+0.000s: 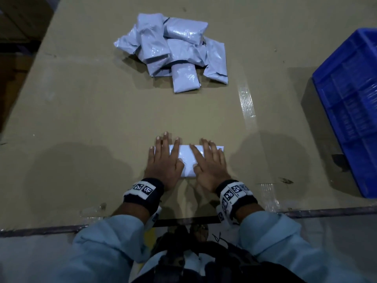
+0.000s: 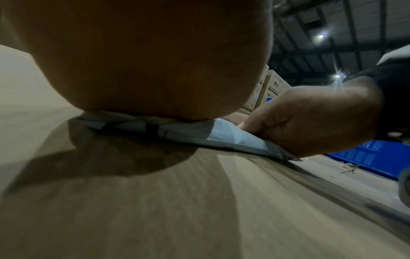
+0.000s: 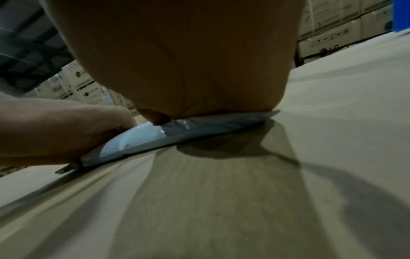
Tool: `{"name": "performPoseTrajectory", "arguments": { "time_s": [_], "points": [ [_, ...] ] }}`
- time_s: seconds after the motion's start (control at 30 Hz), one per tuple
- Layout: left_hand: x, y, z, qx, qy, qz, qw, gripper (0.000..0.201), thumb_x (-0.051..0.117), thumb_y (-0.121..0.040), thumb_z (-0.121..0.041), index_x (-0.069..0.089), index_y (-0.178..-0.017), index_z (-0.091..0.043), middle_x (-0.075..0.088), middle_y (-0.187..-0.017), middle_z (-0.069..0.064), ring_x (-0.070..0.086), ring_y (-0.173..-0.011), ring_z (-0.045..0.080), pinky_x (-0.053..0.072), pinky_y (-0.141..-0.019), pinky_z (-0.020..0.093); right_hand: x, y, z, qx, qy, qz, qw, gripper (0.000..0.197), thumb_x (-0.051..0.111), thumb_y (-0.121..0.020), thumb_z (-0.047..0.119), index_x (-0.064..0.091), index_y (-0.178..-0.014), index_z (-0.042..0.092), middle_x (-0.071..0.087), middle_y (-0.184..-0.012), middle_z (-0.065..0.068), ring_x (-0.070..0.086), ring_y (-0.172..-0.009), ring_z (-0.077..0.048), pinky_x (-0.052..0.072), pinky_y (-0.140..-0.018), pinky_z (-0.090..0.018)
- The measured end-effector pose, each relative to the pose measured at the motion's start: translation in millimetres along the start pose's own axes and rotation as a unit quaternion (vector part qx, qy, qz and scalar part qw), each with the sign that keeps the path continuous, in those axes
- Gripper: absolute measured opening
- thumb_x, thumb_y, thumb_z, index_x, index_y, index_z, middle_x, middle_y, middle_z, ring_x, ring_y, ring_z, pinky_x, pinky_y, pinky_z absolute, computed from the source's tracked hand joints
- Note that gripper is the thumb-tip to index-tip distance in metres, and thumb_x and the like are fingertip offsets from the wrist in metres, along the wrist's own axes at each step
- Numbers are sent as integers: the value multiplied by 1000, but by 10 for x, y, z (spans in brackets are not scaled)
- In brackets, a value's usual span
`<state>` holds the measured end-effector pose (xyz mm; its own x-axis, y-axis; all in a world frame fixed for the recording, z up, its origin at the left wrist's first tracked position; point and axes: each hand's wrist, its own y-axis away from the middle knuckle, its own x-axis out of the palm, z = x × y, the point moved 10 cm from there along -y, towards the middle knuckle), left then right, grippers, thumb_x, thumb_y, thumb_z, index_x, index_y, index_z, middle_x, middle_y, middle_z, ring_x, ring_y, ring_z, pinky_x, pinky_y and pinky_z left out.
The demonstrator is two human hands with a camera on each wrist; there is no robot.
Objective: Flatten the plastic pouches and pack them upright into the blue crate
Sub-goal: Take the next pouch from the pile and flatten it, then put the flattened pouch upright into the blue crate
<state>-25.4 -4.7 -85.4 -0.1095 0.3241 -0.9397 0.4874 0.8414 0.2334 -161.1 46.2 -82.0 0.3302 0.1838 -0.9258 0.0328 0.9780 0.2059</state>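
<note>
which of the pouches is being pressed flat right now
The lone pouch at the near table edge, under both hands; left hand and right hand press it with straight fingers. The rest sit untouched in the pile.

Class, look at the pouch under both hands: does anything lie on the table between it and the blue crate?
Nothing visible does. The pouch lies flat under the left hand and right hand; only bare cardboard and a tape strip separate it from the blue crate.

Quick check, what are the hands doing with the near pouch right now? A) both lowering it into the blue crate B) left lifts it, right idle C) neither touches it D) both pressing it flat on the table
D: the left hand and right hand lie spread, fingers straight, on the pouch, which lies flat on the table.
</note>
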Motion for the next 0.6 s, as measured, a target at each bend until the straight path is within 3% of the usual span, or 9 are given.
{"name": "performPoseTrajectory", "arguments": {
  "time_s": [0.13,0.3,0.37,0.43,0.5,0.6],
  "points": [
    [16,-4,31,4,19,-12,1000,77,7,-90,-51,-15,-161,-29,-23,-168,9,-15,-155,33,-1,-123,54,5,7,-23,20,6,34,999,69,33,-101,38,1,-162,38,-11,-169,-3,-10,-155,-28,-6,-123,-53],
    [10,24,58,11,43,-32,999,72,9,-95,-53,-9,-162,-33,-19,-169,8,-9,-157,31,7,-125,57,-225,127,75,17,48,-26,998,69,26,-94,47,26,-160,26,25,-163,-9,25,-148,-33,20,-122,-54],
    [-39,61,81,-10,49,-48,998,76,10,-97,-60,-3,-164,-26,-16,-169,13,-1,-156,34,14,-124,56,-382,166,59,22,65,-53,996,70,39,-91,51,34,-156,25,44,-149,-11,42,-134,-33,33,-113,-49],
    [-106,62,105,-48,70,-67,994,86,18,-97,-68,1,-164,-16,-16,-169,16,7,-156,34,20,-120,54,-496,201,-23,58,62,-53,995,77,54,-85,56,37,-154,25,54,-130,-10,50,-118,-33,38,-101,-45],
    [-189,18,87,-77,84,-82,990,89,27,-98,-69,1,-163,-13,-18,-169,14,13,-154,34,22,-118,55,-564,244,-170,127,44,-25,991,75,62,-81,62,46,-143,22,59,-122,-8,53,-114,-32,41,-97,-43],
    [-191,-134,-80,-78,60,-54,994,80,29,-101,-63,8,-163,-16,-13,-170,13,12,-154,31,21,-116,59,-737,373,-423,199,-24,-29,979,54,72,-78,58,58,-110,17,65,-111,-6,63,-105,-30,50,-85,-36]
  ]
}}
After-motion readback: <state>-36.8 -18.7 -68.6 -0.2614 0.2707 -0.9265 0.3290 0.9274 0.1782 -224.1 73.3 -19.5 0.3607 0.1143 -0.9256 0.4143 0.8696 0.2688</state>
